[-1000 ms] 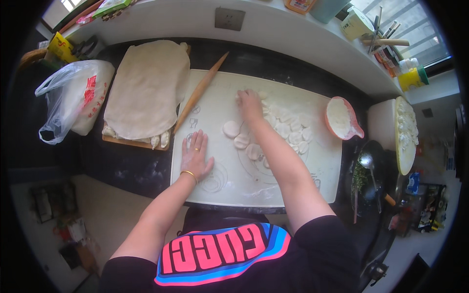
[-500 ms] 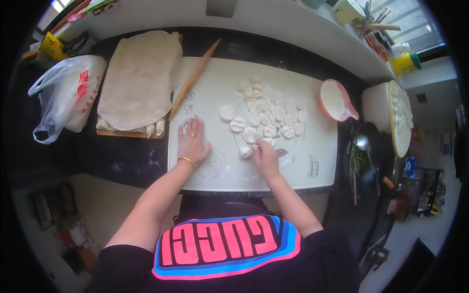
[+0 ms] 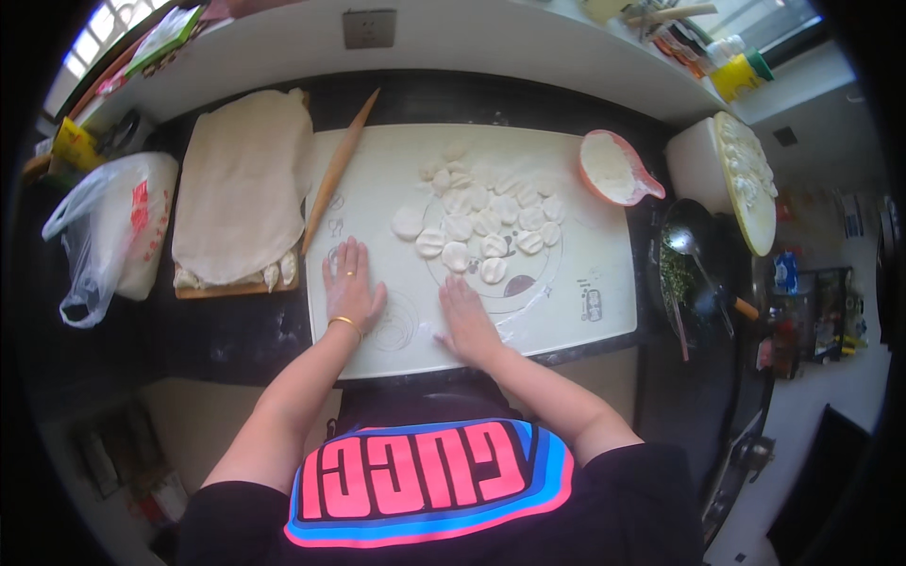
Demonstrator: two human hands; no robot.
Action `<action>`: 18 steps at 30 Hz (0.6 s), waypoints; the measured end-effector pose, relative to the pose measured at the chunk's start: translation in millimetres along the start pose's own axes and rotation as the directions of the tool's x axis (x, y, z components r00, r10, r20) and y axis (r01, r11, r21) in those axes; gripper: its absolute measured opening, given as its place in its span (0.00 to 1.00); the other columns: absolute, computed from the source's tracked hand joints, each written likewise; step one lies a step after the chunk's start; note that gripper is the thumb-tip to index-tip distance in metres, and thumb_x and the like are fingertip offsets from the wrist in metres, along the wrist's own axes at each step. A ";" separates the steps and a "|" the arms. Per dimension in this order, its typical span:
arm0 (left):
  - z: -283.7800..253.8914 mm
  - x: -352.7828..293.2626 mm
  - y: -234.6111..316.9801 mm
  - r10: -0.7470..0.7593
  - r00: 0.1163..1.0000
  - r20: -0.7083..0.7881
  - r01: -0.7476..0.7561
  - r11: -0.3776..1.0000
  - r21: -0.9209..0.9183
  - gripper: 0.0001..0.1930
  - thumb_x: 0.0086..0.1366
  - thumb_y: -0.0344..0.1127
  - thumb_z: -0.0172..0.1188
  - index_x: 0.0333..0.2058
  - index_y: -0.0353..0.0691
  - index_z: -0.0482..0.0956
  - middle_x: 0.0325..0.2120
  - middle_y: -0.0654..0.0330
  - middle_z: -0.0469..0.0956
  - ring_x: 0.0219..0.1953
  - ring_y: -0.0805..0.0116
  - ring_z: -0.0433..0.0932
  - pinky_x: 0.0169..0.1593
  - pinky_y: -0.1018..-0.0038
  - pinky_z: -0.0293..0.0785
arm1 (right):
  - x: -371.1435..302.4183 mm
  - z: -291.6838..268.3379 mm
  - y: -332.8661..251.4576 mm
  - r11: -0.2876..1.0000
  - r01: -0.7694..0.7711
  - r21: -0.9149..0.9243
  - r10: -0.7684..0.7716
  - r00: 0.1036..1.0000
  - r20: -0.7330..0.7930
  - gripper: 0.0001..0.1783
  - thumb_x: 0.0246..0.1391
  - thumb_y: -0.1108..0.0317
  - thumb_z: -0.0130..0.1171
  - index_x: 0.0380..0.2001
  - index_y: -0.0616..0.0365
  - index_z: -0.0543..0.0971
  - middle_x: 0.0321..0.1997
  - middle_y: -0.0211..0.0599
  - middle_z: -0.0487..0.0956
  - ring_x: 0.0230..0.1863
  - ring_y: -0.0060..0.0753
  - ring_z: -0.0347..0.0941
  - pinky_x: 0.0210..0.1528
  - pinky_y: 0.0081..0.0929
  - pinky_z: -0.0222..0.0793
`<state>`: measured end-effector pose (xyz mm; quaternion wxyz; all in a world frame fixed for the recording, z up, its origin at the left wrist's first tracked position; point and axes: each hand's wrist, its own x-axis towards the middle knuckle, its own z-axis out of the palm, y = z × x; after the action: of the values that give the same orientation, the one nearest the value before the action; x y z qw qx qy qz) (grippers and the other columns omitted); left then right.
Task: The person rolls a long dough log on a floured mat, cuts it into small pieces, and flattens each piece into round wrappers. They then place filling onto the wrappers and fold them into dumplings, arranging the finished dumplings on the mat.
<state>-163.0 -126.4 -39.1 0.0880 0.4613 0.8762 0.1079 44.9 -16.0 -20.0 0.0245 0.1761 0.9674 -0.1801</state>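
Note:
My left hand [image 3: 354, 288] lies flat with its fingers stretched out on the left part of a pale kneading mat [image 3: 604, 325]. On the same mat, near its front edge, my right hand [image 3: 469, 324] is palm down with straight fingers; whether dough lies under the palm is hidden. Just beyond its fingertips are several small flattened white dough rounds [image 3: 493, 246], spread over the middle of the mat and dusted with flour. A tapered wooden rolling pin [image 3: 342, 168] rests along the mat's left edge, past my left hand.
A beige cloth [image 3: 241, 179] covers dumplings [image 3: 280, 271] on a wooden board [image 3: 222, 291] at left, beside a plastic bag [image 3: 118, 226]. At right stand a pink bowl of flour [image 3: 609, 168], a pan of chopped greens [image 3: 678, 274] with a metal spoon [image 3: 681, 242], and a white-topped container [image 3: 698, 170].
My right hand has gone from pinching dough pieces to lying flat, nearer the mat's front edge and further left. My left hand stays on the mat. The whole view has shifted.

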 end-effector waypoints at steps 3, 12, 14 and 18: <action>-1.0 -0.5 0.0 -0.019 1.000 -0.006 0.019 1.000 -0.021 0.40 0.55 0.45 0.51 0.63 0.33 0.49 0.66 0.51 0.44 0.68 0.57 0.40 0.67 0.56 0.31 | -39.4 -5.4 9.5 0.984 -0.174 -0.036 0.177 0.975 0.131 0.47 0.47 0.55 0.60 0.63 0.68 0.49 0.69 0.56 0.44 0.71 0.54 0.37 0.68 0.49 0.37; -1.3 1.2 0.6 -0.006 1.000 0.027 0.006 1.000 -0.016 0.40 0.55 0.46 0.51 0.63 0.34 0.48 0.66 0.52 0.42 0.69 0.57 0.39 0.67 0.54 0.30 | 53.3 -39.5 108.6 0.910 -0.413 0.037 0.381 0.797 -0.468 0.41 0.53 0.59 0.54 0.64 0.61 0.48 0.69 0.56 0.42 0.71 0.53 0.36 0.66 0.57 0.33; 0.0 0.0 -0.3 -0.002 1.000 0.015 0.003 1.000 -0.016 0.40 0.55 0.46 0.51 0.63 0.34 0.48 0.66 0.51 0.42 0.69 0.57 0.39 0.67 0.54 0.30 | 99.7 -45.5 113.5 0.969 -0.245 0.042 0.234 0.839 -0.492 0.38 0.53 0.62 0.55 0.63 0.62 0.53 0.67 0.58 0.50 0.69 0.55 0.43 0.66 0.55 0.39; 0.0 0.5 -0.4 -0.006 1.000 0.019 0.006 1.000 -0.021 0.40 0.55 0.46 0.51 0.63 0.34 0.48 0.66 0.51 0.43 0.68 0.56 0.39 0.67 0.54 0.30 | 179.6 -57.9 98.5 0.910 -0.274 0.311 0.397 0.791 -0.465 0.28 0.52 0.67 0.54 0.57 0.59 0.63 0.54 0.52 0.68 0.56 0.55 0.63 0.56 0.42 0.60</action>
<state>-163.6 -126.2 -39.3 0.1013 0.4589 0.8755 0.1125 -88.0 150.3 -19.3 -0.2253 0.3894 0.8635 -0.2280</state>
